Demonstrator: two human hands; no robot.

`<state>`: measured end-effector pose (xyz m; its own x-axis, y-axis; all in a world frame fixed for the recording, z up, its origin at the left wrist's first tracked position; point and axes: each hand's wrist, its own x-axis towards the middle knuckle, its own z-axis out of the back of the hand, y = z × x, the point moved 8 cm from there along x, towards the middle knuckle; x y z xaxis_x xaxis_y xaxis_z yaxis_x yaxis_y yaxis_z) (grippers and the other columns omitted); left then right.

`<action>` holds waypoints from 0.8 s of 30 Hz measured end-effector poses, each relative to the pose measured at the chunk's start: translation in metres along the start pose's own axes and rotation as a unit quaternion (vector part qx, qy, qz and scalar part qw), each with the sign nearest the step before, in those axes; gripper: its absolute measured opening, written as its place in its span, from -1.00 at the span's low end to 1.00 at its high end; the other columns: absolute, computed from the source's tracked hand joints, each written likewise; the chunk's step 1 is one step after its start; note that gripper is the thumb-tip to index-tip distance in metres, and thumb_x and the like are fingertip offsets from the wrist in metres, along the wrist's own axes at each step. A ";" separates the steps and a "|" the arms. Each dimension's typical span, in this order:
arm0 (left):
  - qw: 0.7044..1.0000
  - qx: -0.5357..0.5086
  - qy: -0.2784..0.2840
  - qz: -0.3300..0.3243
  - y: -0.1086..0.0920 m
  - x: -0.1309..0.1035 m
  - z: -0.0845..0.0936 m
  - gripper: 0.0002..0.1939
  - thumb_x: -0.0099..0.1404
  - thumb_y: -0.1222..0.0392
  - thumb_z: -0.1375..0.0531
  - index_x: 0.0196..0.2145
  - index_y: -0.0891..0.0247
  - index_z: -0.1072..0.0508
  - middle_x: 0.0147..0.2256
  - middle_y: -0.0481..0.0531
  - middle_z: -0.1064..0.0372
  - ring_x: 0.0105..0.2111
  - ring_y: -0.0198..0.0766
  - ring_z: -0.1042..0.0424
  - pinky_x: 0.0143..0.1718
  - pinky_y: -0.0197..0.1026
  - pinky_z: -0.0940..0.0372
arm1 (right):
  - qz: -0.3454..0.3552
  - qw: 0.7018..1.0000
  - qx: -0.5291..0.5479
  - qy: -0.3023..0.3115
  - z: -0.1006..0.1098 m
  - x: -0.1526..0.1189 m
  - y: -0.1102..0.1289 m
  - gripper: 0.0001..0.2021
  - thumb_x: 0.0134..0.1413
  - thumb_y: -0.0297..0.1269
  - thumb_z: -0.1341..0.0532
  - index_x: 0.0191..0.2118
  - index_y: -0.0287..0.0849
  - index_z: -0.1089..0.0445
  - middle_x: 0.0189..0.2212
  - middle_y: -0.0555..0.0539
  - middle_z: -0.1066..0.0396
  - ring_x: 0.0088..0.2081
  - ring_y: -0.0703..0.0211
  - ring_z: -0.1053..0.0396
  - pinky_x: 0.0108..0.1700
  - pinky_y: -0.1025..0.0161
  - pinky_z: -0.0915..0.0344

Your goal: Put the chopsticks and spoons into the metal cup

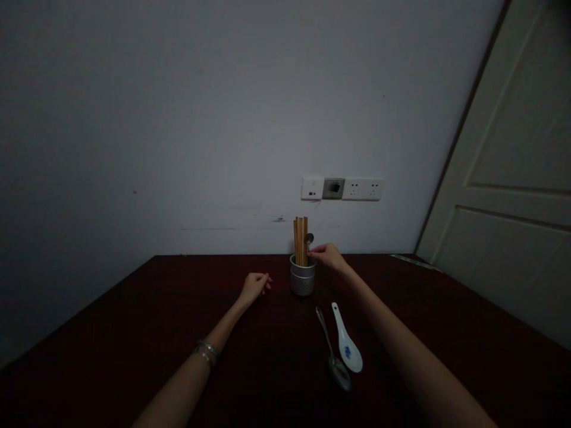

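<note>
Dim, low-contrast exposure: plain pale-grey wall (223,119) dull, broad dark-red tabletop (134,333) near black toward bottom.

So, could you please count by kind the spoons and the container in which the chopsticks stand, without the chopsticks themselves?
Metal spoons: 2
White spoon: 1
Metal container: 1
Total: 4

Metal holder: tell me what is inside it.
Chopsticks stand upright in the metal holder. A small spoon, bowl up, is in the right hand at its rim; whether it reaches inside is unclear. The holder's side hides the chopsticks' lower ends.
</note>
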<state>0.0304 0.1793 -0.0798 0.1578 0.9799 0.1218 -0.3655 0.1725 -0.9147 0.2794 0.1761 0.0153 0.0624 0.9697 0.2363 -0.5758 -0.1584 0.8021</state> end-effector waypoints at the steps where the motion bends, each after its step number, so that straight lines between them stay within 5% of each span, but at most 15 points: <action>1: 1.000 0.001 0.000 0.000 0.000 0.000 0.000 -0.65 0.20 0.08 0.03 -0.46 0.40 -0.42 -0.60 0.00 -0.35 -0.74 -0.47 -0.14 -0.72 -0.39 -0.03 | 0.001 1.000 0.002 -0.001 0.000 0.000 -0.001 -0.75 -0.21 -0.25 -0.26 -0.41 -0.36 -0.50 -0.52 -0.13 -0.48 -0.51 0.23 -0.35 -0.52 0.39 -0.16; 24: 1.000 -0.001 0.001 -0.015 0.003 0.002 0.000 -0.63 0.18 0.04 0.02 -0.45 0.40 -0.43 -0.60 0.01 -0.35 -0.74 -0.46 -0.15 -0.73 -0.39 -0.04 | 0.004 1.000 0.021 0.000 -0.003 -0.003 -0.001 -0.82 -0.23 -0.32 -0.26 -0.44 -0.33 -0.48 -0.53 -0.10 -0.46 -0.52 0.27 -0.34 -0.51 0.39 -0.17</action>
<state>0.0302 0.1822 -0.0821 0.1702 0.9741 0.1488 -0.3581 0.2018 -0.9116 0.2779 0.1737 0.0121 0.0578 0.9686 0.2419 -0.5423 -0.1730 0.8222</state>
